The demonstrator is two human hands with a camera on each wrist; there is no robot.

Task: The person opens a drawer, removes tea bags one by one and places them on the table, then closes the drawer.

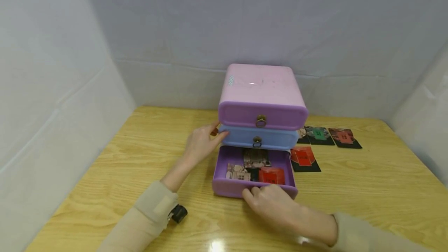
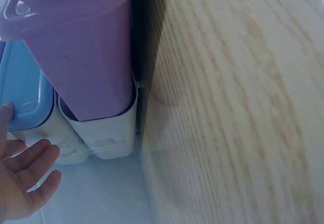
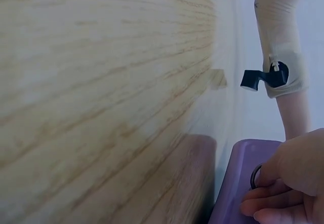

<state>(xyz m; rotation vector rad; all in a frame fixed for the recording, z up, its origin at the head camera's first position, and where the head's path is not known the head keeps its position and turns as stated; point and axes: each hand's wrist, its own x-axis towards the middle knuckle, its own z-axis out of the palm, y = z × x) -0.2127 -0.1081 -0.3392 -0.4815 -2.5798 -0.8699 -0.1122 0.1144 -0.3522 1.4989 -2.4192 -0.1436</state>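
Note:
A small drawer cabinet (image 1: 260, 84) with a pink top stands on the table. Its bottom purple drawer (image 1: 218, 188) is pulled out, and several printed packets (image 1: 271, 175) lie inside. My right hand (image 1: 274, 204) is at the front of that drawer, pinching its dark ring pull (image 3: 254, 176) between thumb and fingers. At the left side of the cabinet is my left hand (image 1: 203, 143), its thumb on the edge of the blue middle drawer (image 2: 25, 90) and its other fingers loosely extended along the side. The top purple drawer (image 1: 241, 115) is closed.
To the right of the cabinet lie more packets: a red one (image 1: 303, 158), a green one (image 1: 319, 134) and another reddish one (image 1: 344, 137). White cloth (image 1: 196, 22) hangs behind the wooden table (image 1: 367, 189). A black wrist camera (image 1: 179, 213) sticks out from the left sleeve.

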